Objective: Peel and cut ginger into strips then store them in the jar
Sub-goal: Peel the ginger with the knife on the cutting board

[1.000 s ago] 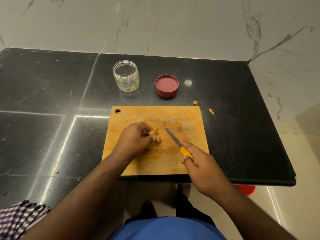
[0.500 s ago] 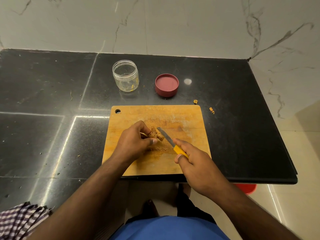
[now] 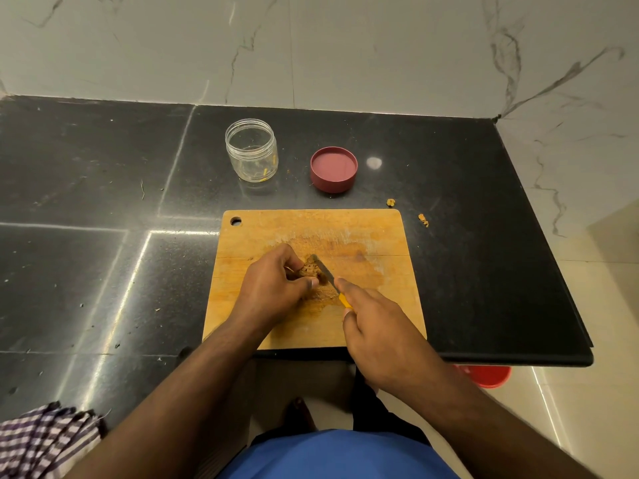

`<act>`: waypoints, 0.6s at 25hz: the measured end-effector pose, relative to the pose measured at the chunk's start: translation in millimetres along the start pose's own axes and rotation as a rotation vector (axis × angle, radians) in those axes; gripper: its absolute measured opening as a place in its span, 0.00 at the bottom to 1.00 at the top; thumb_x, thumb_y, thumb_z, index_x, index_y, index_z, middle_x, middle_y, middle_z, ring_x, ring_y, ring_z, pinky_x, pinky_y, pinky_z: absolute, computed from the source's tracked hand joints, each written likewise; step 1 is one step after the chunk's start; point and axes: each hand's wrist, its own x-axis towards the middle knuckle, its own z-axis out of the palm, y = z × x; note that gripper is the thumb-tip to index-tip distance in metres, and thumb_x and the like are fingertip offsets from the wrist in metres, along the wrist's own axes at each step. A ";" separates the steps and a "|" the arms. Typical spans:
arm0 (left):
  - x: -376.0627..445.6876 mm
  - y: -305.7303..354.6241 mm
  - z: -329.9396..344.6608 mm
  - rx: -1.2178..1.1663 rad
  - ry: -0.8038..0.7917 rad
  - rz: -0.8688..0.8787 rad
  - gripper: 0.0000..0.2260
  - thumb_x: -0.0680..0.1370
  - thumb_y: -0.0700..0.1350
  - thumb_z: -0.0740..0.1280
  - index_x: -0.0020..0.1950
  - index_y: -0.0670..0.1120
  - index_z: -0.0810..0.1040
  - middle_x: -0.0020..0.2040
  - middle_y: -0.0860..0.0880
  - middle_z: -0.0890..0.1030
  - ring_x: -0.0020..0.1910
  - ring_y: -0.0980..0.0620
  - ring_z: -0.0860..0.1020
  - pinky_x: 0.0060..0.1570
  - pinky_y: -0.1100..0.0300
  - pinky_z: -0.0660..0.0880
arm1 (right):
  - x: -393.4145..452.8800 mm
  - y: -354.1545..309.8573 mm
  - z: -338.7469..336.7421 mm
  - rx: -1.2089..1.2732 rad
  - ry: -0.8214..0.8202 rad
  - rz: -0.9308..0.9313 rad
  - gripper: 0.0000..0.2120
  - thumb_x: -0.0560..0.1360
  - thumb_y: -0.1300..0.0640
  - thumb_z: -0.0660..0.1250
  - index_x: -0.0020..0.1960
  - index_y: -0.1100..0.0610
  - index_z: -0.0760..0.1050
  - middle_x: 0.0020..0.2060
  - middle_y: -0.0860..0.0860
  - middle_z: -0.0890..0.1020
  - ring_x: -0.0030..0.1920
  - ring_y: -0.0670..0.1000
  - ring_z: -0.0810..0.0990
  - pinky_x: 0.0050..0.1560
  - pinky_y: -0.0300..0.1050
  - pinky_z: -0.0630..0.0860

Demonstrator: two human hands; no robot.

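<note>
Pinching a knobbly brown ginger piece (image 3: 311, 270) on the worn wooden cutting board (image 3: 387, 236), the left hand (image 3: 273, 288) steadies it; the right hand (image 3: 377, 323) grips a yellow-handled knife (image 3: 328, 276), blade against the ginger. Beyond stand a clear plastic jar (image 3: 251, 150) and red lid (image 3: 333, 169) on the black table (image 3: 484, 236).

On the speckled black worktop (image 3: 103, 188) lie a pale orange-brown wooden board (image 3: 380, 236), brown ginger (image 3: 311, 269), a yellow-handled knife (image 3: 333, 283) with a grey blade, a clear jar (image 3: 251, 150), a dull red lid (image 3: 333, 169) and, at the near left corner, a purple-and-white checked cloth (image 3: 41, 440), below a white grey-veined marble wall (image 3: 311, 46).
</note>
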 end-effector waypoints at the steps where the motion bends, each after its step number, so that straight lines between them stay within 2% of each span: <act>1: 0.1 0.0 0.2 0.001 0.003 0.003 0.12 0.71 0.49 0.78 0.46 0.52 0.76 0.43 0.55 0.80 0.44 0.59 0.78 0.36 0.61 0.72 | 1.6 -0.7 -0.5 -0.007 -0.002 -0.003 0.24 0.82 0.56 0.53 0.77 0.49 0.57 0.62 0.50 0.73 0.52 0.45 0.74 0.50 0.41 0.74; 5: -0.7 -1.1 1.2 0.007 0.016 0.019 0.12 0.71 0.49 0.79 0.45 0.52 0.76 0.43 0.55 0.80 0.44 0.59 0.78 0.36 0.61 0.72 | 7.9 -4.9 -4.8 -0.034 -0.019 -0.010 0.24 0.82 0.58 0.53 0.77 0.50 0.59 0.64 0.51 0.73 0.56 0.48 0.75 0.53 0.40 0.74; 8: -1.8 -1.9 2.7 0.002 0.034 0.035 0.12 0.71 0.49 0.79 0.44 0.52 0.75 0.42 0.54 0.81 0.43 0.57 0.78 0.35 0.60 0.73 | 4.7 -8.1 -7.7 -0.027 -0.036 -0.003 0.23 0.82 0.57 0.54 0.77 0.49 0.59 0.64 0.51 0.73 0.54 0.46 0.75 0.47 0.37 0.70; 11: -2.2 -1.9 3.4 0.016 0.043 0.046 0.12 0.72 0.48 0.78 0.44 0.52 0.75 0.42 0.54 0.80 0.42 0.57 0.78 0.36 0.60 0.74 | 8.2 -10.5 -9.9 -0.028 -0.055 0.012 0.24 0.82 0.57 0.54 0.77 0.49 0.59 0.66 0.51 0.72 0.55 0.47 0.76 0.47 0.37 0.69; 13: -2.4 -2.3 3.3 0.033 0.041 0.054 0.12 0.72 0.48 0.78 0.44 0.52 0.75 0.42 0.54 0.80 0.43 0.57 0.78 0.37 0.57 0.76 | 15.0 -12.5 -9.9 -0.061 -0.073 0.018 0.24 0.81 0.58 0.54 0.77 0.50 0.59 0.67 0.51 0.72 0.57 0.49 0.76 0.49 0.39 0.71; 15: -2.8 -2.1 3.3 0.037 0.040 0.060 0.12 0.72 0.48 0.78 0.44 0.52 0.75 0.42 0.54 0.80 0.43 0.56 0.78 0.38 0.56 0.77 | 18.0 -14.3 -9.2 -0.128 -0.081 0.020 0.25 0.80 0.60 0.56 0.76 0.50 0.59 0.66 0.51 0.73 0.61 0.51 0.74 0.55 0.42 0.74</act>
